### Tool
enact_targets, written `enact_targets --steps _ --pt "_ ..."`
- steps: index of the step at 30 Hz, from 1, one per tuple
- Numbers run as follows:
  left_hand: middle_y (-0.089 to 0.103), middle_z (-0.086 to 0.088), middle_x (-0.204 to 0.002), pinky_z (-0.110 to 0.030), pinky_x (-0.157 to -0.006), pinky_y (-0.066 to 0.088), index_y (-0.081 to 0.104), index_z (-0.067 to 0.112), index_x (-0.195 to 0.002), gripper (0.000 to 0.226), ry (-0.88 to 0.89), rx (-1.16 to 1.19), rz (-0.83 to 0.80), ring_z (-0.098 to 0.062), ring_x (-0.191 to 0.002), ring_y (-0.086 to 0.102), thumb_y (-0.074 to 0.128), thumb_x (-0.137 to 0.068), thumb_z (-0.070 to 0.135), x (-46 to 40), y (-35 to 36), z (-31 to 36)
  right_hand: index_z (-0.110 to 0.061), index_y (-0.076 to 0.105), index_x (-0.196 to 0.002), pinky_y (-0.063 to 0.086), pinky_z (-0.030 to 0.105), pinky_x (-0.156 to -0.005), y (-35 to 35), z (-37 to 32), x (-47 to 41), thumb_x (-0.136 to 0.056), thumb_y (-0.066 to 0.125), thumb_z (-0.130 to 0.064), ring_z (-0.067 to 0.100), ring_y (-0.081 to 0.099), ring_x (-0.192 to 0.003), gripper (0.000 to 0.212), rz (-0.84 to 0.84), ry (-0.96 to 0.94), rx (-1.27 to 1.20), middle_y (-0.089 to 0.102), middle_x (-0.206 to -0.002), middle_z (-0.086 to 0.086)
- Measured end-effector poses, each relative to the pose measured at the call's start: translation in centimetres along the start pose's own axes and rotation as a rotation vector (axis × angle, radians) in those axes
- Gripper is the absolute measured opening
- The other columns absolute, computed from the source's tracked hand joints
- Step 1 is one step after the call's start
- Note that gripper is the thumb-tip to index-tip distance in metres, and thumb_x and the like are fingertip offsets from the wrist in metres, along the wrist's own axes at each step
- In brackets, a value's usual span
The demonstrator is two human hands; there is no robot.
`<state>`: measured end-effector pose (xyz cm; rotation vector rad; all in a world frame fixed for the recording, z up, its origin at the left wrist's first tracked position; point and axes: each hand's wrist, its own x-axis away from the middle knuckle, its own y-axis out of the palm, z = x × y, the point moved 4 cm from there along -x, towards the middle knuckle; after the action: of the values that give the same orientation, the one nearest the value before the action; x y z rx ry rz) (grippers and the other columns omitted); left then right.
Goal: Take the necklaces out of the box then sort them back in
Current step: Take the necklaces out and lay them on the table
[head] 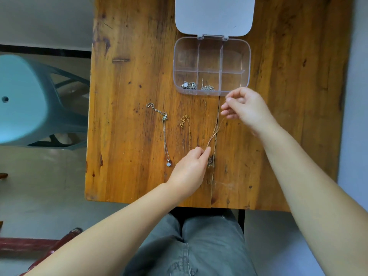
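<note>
Left hand: low over the near middle of the table, fingers curled, thumb and forefinger pinching the lower end of a thin gold chain.
Right hand: raised just in front of the box's near right corner, fingers curled, pinching the upper end of the same chain.
Gold chain: doubled, stretched in a slanted line between the 2 hands, lifted off the wood.
Box: clear plastic, 6 compartments in 2 rows of 3, standing at the far middle of the table.
Lid: white, hinged at the far side, folded flat back on the table.
Near left compartment: a silver necklace with a round pale stone, bunched up.
Near middle compartment: a silver chain, heaped against the near wall.
Silver pendant necklace: lying on the table left of the hands, clasp end toward the box, small pale pendant at the near end.
Second gold necklace: lying on the table between the silver pendant necklace and the held chain; its near end runs under the left hand.
Table: orange-brown wooden boards, scratched and marked.
Stool: pale teal plastic, on the floor to the left of the table.
Lap: grey-green trousers below the near table edge.
</note>
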<state>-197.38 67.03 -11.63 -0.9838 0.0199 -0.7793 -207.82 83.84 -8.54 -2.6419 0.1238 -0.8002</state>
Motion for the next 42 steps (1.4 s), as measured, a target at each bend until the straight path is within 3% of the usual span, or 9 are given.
enact_targets --steps 4,7,11,17,23,26,28,32,42 --pt "0.062 -0.009 -0.105 -0.032 -0.073 0.047 0.047 0.008 -0.133 0.049 0.147 -0.229 0.001 -0.023 -0.093 0.056 0.064 -0.086 0.006 -0.6 0.5 -0.1 -0.013 0.056 -0.095 0.057 0.024 -0.068 2.0 -0.5 -0.8 -0.095 0.051 -0.009 0.014 0.070 -0.077 0.007 -0.091 -0.066 0.061 0.070 -0.087 0.006" --pt "0.066 -0.004 -0.094 -0.030 -0.067 0.048 0.063 0.013 -0.114 0.039 0.219 -0.272 0.052 -0.021 -0.085 0.059 0.075 -0.077 0.015 -0.7 0.4 -0.3 -0.017 0.056 -0.092 0.055 0.028 -0.070 3.0 -0.3 -1.3 -0.093 0.052 -0.011 0.014 0.069 -0.078 0.007 -0.121 -0.090 0.214 0.070 -0.086 0.002" --pt "0.066 -0.002 -0.088 -0.026 -0.064 0.050 0.068 0.016 -0.097 0.035 0.297 -0.274 0.039 -0.019 -0.081 0.060 0.084 -0.066 0.019 -1.0 0.7 -0.3 -0.018 0.060 -0.093 0.045 0.026 -0.069 3.7 0.2 -1.2 -0.092 0.055 -0.014 0.017 0.060 -0.085 0.007 -0.111 -0.193 0.485 0.066 -0.094 0.000" --pt "0.065 -0.007 -0.098 -0.028 -0.066 0.052 0.064 0.016 -0.096 0.034 0.271 -0.244 0.021 -0.021 -0.087 0.060 0.082 -0.068 0.019 -0.7 0.8 -0.9 -0.012 0.058 -0.117 0.043 0.031 -0.083 4.2 -0.3 -0.8 -0.094 0.051 -0.016 0.024 0.053 -0.109 0.024 -0.127 -0.256 0.779 0.056 -0.120 0.009" --pt "0.064 -0.012 -0.098 -0.034 -0.066 0.049 0.063 0.011 -0.103 0.025 0.222 -0.179 0.181 -0.030 -0.084 0.059 0.068 -0.080 0.022 -1.7 -2.4 -2.0 -0.015 0.065 -0.110 0.052 0.039 -0.085 4.2 -7.2 -2.9 -0.094 0.045 -0.014 0.024 0.062 -0.099 0.026 -0.097 -0.442 0.677 0.069 -0.109 0.006" --pt "0.063 -0.016 -0.101 -0.040 -0.070 0.047 0.060 0.008 -0.112 0.031 0.000 -0.105 0.396 -0.035 -0.086 0.058 0.062 -0.083 0.017 -4.3 -7.3 -4.4 -0.015 0.061 -0.120 0.049 0.044 -0.090 6.6 -8.4 -5.8 -0.095 0.040 -0.008 0.030 0.057 -0.111 0.033 -0.242 -0.419 0.861 0.062 -0.121 0.010" --pt "0.061 -0.018 -0.106 -0.042 -0.073 0.045 0.056 0.007 -0.119 0.036 -0.087 -0.118 0.470 -0.036 -0.091 0.055 0.060 -0.084 0.015 -6.1 -10.2 -6.0 -0.015 0.061 -0.120 0.050 0.043 -0.084 8.2 -8.3 -7.0 -0.095 0.045 -0.011 0.032 0.056 -0.108 0.030 -0.330 -0.415 1.042 0.057 -0.121 0.011" --pt "0.059 -0.018 -0.106 -0.042 -0.075 0.039 0.058 0.007 -0.112 0.028 -0.095 -0.196 0.432 -0.038 -0.097 0.052 0.059 -0.085 0.016 -8.8 -12.9 -7.7 -0.015 0.062 -0.104 0.044 0.037 -0.066 9.3 -8.6 -7.6 -0.092 0.052 -0.017 0.031 0.058 -0.093 0.016 -0.325 -0.460 1.188 0.060 -0.105 0.009" --pt "0.061 -0.015 -0.101 -0.041 -0.076 0.037 0.058 0.007 -0.100 0.014 -0.034 -0.200 0.400 -0.035 -0.095 0.050 0.057 -0.088 0.014 -9.7 -13.2 -8.4 -0.004 0.063 -0.109 0.049 0.038 -0.076 9.1 -9.7 -8.1 -0.093 0.047 -0.011 0.028 0.061 -0.087 0.023 -0.685 -0.184 1.273 0.065 -0.101 0.013"
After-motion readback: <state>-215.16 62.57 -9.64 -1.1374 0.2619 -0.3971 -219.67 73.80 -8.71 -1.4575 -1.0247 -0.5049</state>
